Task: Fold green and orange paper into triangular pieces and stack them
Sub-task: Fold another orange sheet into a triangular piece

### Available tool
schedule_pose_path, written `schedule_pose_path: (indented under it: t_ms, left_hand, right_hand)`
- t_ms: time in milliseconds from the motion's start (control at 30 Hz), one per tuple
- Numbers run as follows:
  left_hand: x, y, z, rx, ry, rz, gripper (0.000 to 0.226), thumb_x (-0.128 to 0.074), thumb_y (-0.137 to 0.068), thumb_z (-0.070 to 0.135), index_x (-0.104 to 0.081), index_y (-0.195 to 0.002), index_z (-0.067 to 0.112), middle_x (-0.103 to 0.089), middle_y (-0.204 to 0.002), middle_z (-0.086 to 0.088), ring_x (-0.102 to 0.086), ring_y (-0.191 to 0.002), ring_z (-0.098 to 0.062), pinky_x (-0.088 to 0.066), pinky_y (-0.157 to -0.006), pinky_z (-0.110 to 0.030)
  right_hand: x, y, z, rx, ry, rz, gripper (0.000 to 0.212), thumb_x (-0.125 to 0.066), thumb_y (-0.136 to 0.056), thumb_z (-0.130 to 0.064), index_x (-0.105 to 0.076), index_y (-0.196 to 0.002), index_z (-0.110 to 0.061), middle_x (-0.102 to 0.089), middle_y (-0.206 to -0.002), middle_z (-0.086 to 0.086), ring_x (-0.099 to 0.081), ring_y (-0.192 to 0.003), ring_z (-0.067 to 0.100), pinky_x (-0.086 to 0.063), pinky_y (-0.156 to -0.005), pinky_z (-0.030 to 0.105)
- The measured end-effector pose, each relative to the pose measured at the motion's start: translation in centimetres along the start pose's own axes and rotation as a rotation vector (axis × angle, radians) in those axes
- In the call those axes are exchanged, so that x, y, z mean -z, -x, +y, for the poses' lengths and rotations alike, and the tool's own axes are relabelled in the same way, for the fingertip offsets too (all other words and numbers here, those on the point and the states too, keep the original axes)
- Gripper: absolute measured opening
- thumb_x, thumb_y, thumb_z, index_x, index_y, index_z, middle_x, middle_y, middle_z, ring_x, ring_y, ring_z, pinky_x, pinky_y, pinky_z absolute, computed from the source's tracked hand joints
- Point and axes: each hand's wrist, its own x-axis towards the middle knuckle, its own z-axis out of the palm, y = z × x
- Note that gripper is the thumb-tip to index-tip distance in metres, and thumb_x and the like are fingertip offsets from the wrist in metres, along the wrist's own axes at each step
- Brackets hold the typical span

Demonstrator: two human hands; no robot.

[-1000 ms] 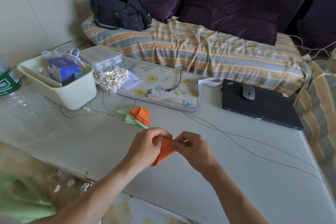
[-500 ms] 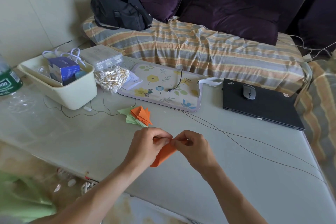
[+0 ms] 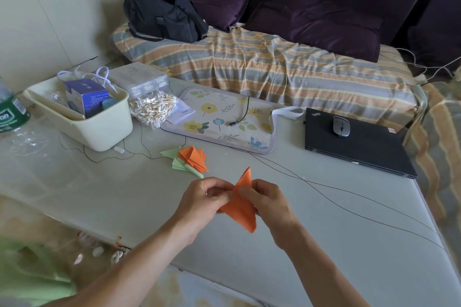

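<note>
Held above the table (image 3: 324,244) between both hands: an orange paper piece (image 3: 241,203), folded to a pointed shape, one tip sticking up past the knuckles, the other hanging down below the palms. Pinched at its left edge by the left hand (image 3: 202,200), fingers curled in with the tips pressed onto the paper. Gripped on its right side by the right hand (image 3: 268,200), thumb lying across the near face, remaining fingers curled behind and mostly hidden. Not touching the table surface anywhere, as far as can be told. Just beyond the hands, lying flat on the table: a stack of folded triangles (image 3: 190,159), orange ones on top, pale green ones fanning out underneath. Further back, a floral pad (image 3: 224,119) with a cable end resting on it. To the right, a closed black laptop (image 3: 356,144) marked "ThinkPad" on the near corner of its lid, the lettering small, with a grey mouse (image 3: 341,126) sitting on top. At the far left edge, a green bottle label (image 3: 10,117) showing only the letters "on". Inside the cream tub (image 3: 99,129), a blue box (image 3: 86,97) with print too small to read.
</note>
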Motion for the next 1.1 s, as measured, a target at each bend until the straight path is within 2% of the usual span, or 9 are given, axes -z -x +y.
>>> schedule_pose_path:
  t_ms: [67,167,200,267,333,433,633,767,1100]
  left_hand:
    - [-0.08,0.00,-0.07,0.022,-0.028,-0.025,0.011,-0.071,-0.088,0.004,-0.077,-0.091,0.014,-0.075,-0.079,-0.007,-0.070,-0.076,-0.015,-0.061,-0.073,-0.028]
    - [-0.08,-0.11,0.03,0.008,-0.037,-0.004,0.008,-0.070,-0.089,0.007,-0.077,-0.089,0.012,-0.073,-0.074,-0.005,-0.067,-0.070,-0.014,-0.058,-0.066,-0.023]
    - [-0.07,-0.14,0.11,-0.009,-0.029,0.004,0.006,-0.071,-0.090,0.010,-0.077,-0.089,0.011,-0.074,-0.076,-0.008,-0.067,-0.071,-0.015,-0.060,-0.070,-0.024]
    - [0.01,-0.23,0.16,-0.054,-0.018,0.014,0.007,-0.075,-0.089,0.018,-0.079,-0.088,0.012,-0.077,-0.083,-0.009,-0.069,-0.076,-0.016,-0.060,-0.080,-0.032]
    - [0.12,-0.27,0.14,-0.092,-0.043,0.045,0.005,-0.078,-0.087,0.019,-0.080,-0.086,0.014,-0.077,-0.080,-0.004,-0.068,-0.072,-0.011,-0.058,-0.076,-0.028]
    - [0.23,-0.36,0.07,-0.108,-0.049,0.089,0.003,-0.080,-0.085,0.016,-0.081,-0.087,0.015,-0.077,-0.075,-0.002,-0.063,-0.062,-0.005,-0.055,-0.068,-0.021]
    - [0.45,-0.35,-0.01,-0.096,-0.027,0.076,0.006,-0.079,-0.085,0.009,-0.080,-0.091,0.010,-0.076,-0.074,-0.003,-0.065,-0.064,-0.004,-0.055,-0.066,-0.017]
    - [0.48,-0.38,-0.03,-0.095,-0.017,0.075,0.007,-0.079,-0.085,0.008,-0.080,-0.091,0.011,-0.076,-0.072,0.001,-0.066,-0.065,-0.004,-0.055,-0.066,-0.016]
    - [0.48,-0.51,-0.08,-0.094,-0.051,0.089,0.009,-0.079,-0.086,0.014,-0.081,-0.094,0.012,-0.078,-0.079,-0.005,-0.068,-0.069,-0.011,-0.058,-0.072,-0.023]
  right_hand:
    - [0.11,-0.05,0.14,-0.008,0.042,0.028,0.033,-0.070,-0.073,-0.044,-0.073,-0.085,-0.014,-0.071,-0.083,0.012,-0.062,-0.072,0.017,-0.049,-0.068,0.034]
    - [0.21,0.00,0.34,-0.018,0.101,-0.008,0.023,-0.070,-0.089,-0.036,-0.073,-0.085,-0.014,-0.069,-0.078,0.005,-0.060,-0.068,0.014,-0.046,-0.065,0.029]
    - [0.19,0.05,0.37,-0.017,0.128,-0.030,0.023,-0.069,-0.091,-0.036,-0.073,-0.085,-0.014,-0.070,-0.078,0.004,-0.059,-0.068,0.013,-0.046,-0.065,0.029]
    - [0.03,0.10,0.47,-0.002,0.175,-0.081,0.026,-0.067,-0.089,-0.039,-0.073,-0.086,-0.014,-0.073,-0.085,0.010,-0.060,-0.069,0.013,-0.047,-0.067,0.031]
    - [-0.19,0.18,0.48,0.017,0.212,-0.125,0.027,-0.065,-0.088,-0.040,-0.074,-0.087,-0.015,-0.073,-0.090,0.010,-0.059,-0.070,0.012,-0.046,-0.068,0.031]
    - [-0.24,0.22,0.47,0.030,0.232,-0.138,0.022,-0.065,-0.092,-0.037,-0.073,-0.085,-0.018,-0.070,-0.084,0.008,-0.056,-0.068,0.011,-0.044,-0.066,0.031]
    - [-0.19,0.35,0.45,0.023,0.228,-0.168,0.035,-0.069,-0.091,-0.046,-0.071,-0.082,-0.012,-0.058,-0.070,-0.005,-0.047,-0.063,0.012,-0.036,-0.063,0.031]
    - [-0.17,0.45,0.22,0.029,0.223,-0.175,0.029,-0.069,-0.092,-0.040,-0.073,-0.079,-0.015,-0.060,-0.068,-0.008,-0.049,-0.061,0.011,-0.037,-0.060,0.027]
    - [-0.20,0.43,0.22,0.019,0.232,-0.169,0.028,-0.070,-0.092,-0.037,-0.073,-0.083,-0.011,-0.062,-0.070,-0.006,-0.052,-0.062,0.010,-0.039,-0.061,0.024]
